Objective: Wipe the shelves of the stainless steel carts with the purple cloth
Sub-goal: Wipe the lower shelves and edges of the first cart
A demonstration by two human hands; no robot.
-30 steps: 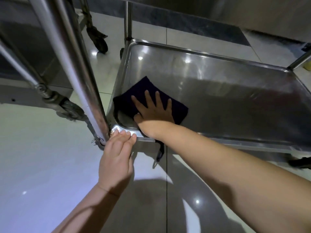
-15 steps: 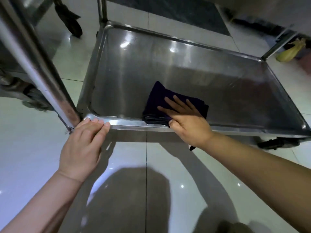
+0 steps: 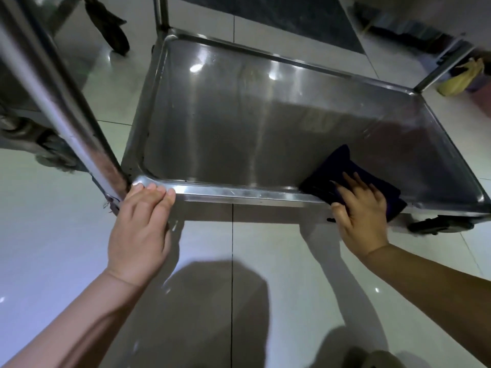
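The low stainless steel cart shelf point(image 3: 239, 123) fills the middle of the head view, its raised rim running along the near edge. A folded dark purple cloth point(image 3: 337, 166) lies at the shelf's near right side, partly over the rim. My right hand point(image 3: 361, 211) presses flat on the cloth, with the fingers straight and spread. My left hand point(image 3: 140, 227) rests on the shelf's near left corner, with its fingers laid over the rim beside the cart's upright post point(image 3: 53, 96).
Glossy tiled floor point(image 3: 53, 235) surrounds the cart. A caster wheel point(image 3: 438, 224) sits under the shelf's right end and another wheel point(image 3: 114, 30) stands at the far left. A yellow bag point(image 3: 459, 78) lies at the far right. A dark mat point(image 3: 279, 17) lies beyond the shelf.
My right hand has slid the cloth along the near edge from the shelf's left corner to its right side. My left hand stayed on the near left corner.
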